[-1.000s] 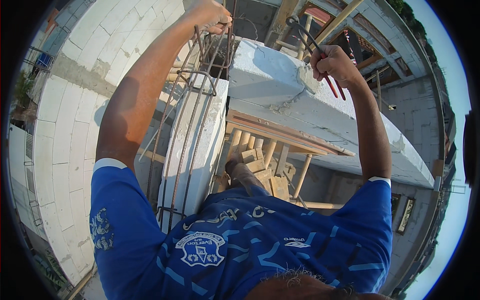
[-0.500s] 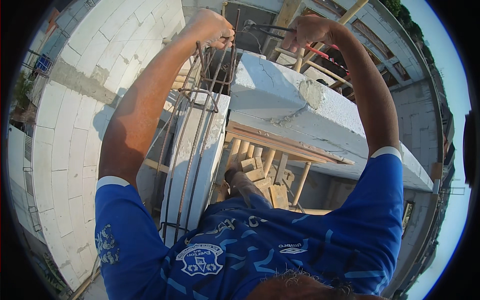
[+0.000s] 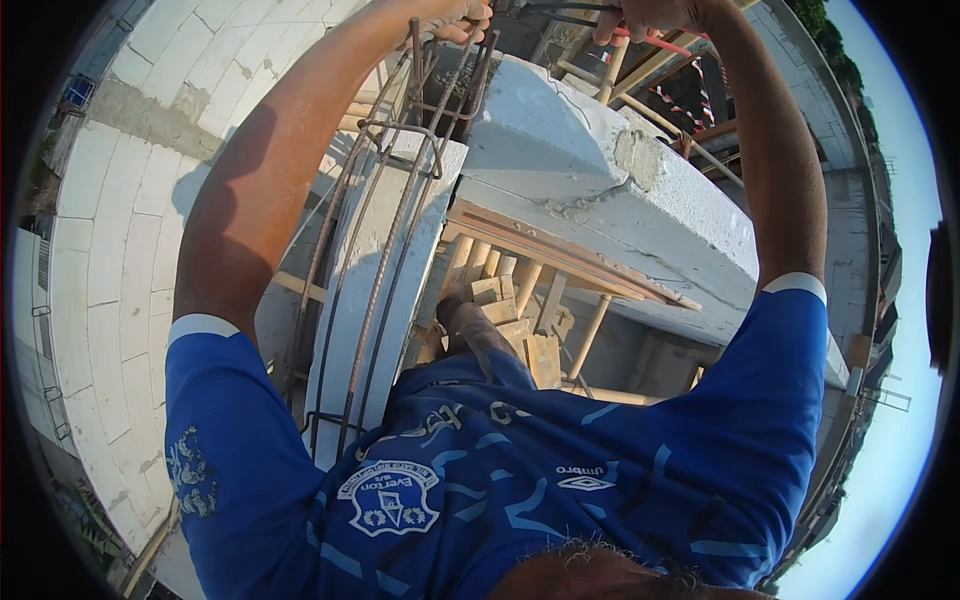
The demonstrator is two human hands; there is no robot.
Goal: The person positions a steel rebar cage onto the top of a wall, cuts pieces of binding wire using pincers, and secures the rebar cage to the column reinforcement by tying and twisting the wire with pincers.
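Observation:
Both my arms stretch to the far side, with the hands partly cut off by the top edge. My left hand (image 3: pixel 452 18) is closed, its curled fingers at the top of a rusty rebar cage (image 3: pixel 398 215). The cage's long bars and bent stirrups run along a pale block wall top (image 3: pixel 350 270). My right hand (image 3: pixel 648 14) grips pincers (image 3: pixel 655 42) with a red handle showing below the fingers. Their dark arms point left toward the cage top; the jaws are hard to make out at the edge.
A white block wall (image 3: pixel 610 190) runs to the right from the cage. Beneath it are wooden formwork (image 3: pixel 560 255), poles and stacked timber pieces (image 3: pixel 543 360), with my leg beside them. A tall block wall (image 3: pixel 110 270) rises on the left. Red-and-white tape (image 3: pixel 705 95) hangs at the far right.
The view has shifted, so both hands now sit higher in the picture, at its top edge. My left hand stays by the cage top, and the pincers remain in my right hand.

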